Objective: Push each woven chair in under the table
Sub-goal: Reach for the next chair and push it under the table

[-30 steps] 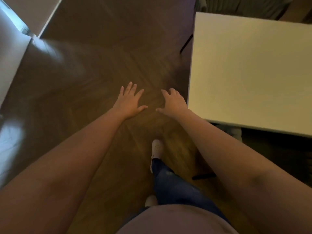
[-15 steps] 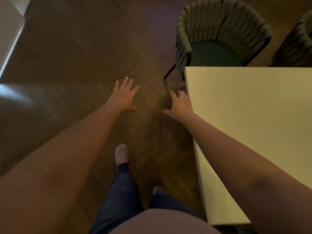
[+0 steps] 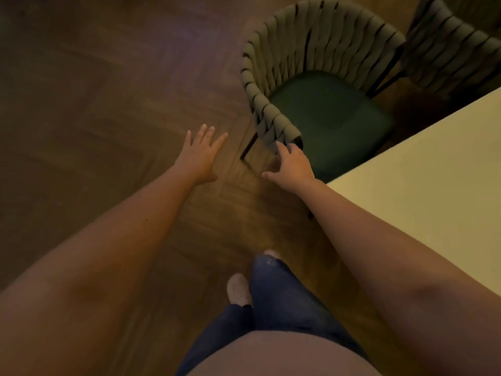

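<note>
A woven chair (image 3: 311, 36) with grey-green straps and a dark green seat stands pulled out from the pale table (image 3: 439, 191), whose corner covers the seat's near edge. My right hand (image 3: 291, 166) is stretched out with straight fingers, its fingertips at the end of the chair's near armrest. My left hand (image 3: 202, 156) hovers open over the floor, left of the chair's black leg, holding nothing. A second woven chair (image 3: 455, 50) stands at the top right, partly cut off by the frame.
Dark wooden floor (image 3: 108, 104) spreads out to the left and ahead. My legs in blue jeans and light shoes (image 3: 238, 290) are on the floor beside the table's left edge.
I have walked along the table's side toward its far end. The first chair has come much closer, and my right hand has reached its armrest. Both hands stayed open.
</note>
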A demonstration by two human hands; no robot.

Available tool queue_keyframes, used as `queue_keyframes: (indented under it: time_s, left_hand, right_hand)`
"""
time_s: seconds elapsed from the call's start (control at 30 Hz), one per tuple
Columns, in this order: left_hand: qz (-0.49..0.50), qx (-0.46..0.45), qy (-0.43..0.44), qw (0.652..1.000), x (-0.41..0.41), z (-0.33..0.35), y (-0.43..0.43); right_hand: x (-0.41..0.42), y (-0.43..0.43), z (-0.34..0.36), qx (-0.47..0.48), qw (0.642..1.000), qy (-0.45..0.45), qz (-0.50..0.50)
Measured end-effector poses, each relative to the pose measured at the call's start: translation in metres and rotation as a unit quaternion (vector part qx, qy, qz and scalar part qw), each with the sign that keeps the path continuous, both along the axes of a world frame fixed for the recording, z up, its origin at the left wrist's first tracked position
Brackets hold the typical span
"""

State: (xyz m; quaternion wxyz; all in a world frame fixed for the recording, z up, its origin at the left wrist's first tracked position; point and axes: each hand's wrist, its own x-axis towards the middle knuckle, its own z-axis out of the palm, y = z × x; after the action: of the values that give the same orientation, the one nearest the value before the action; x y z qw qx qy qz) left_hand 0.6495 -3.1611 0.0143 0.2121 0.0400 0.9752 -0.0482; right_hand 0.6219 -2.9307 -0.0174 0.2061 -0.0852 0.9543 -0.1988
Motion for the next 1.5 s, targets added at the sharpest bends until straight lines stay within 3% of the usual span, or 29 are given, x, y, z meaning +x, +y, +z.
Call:
queue_keyframes:
  time_s: [0.3, 0.57, 0.67, 0.83, 1.03, 1.27, 1.37, 1.5]
  left_hand:
    - [-0.089, 0.002, 0.027, 0.996, -0.227, -0.004, -0.059]
    - [-0.168, -0.018, 0.015, 0.986, -0.414, -0.006, -0.098]
    - [-0.191, -0.026, 0.010, 0.981, -0.473, -0.014, -0.115]
    - [-0.303, -0.048, -0.009, 0.952, -0.572, -0.021, -0.133]
    - [-0.481, -0.044, -0.003, 0.875, -0.656, -0.026, -0.125]
    - [-0.625, -0.066, -0.018, 0.777, -0.688, -0.036, -0.078]
    - [-0.682, -0.078, -0.008, 0.727, -0.696, -0.035, -0.043]
    - [-0.741, -0.081, 0.009, 0.666, -0.699, -0.041, -0.012]
  right_hand:
    - [-0.196, -0.081, -0.017, -0.061, 0.991, 0.009, -0.122]
    - [-0.337, -0.137, -0.027, -0.063, 0.977, -0.047, -0.199]
    - [-0.381, -0.151, -0.035, -0.075, 0.962, -0.086, -0.249]
    - [-0.444, -0.181, -0.049, -0.120, 0.903, -0.129, -0.392]
    - [-0.469, -0.219, -0.062, -0.177, 0.795, -0.127, -0.566]
    - [-0.459, -0.231, -0.068, -0.189, 0.722, -0.133, -0.652]
    - [-0.458, -0.225, -0.070, -0.196, 0.708, -0.129, -0.667]
    - [-0.460, -0.220, -0.075, -0.194, 0.718, -0.131, -0.656]
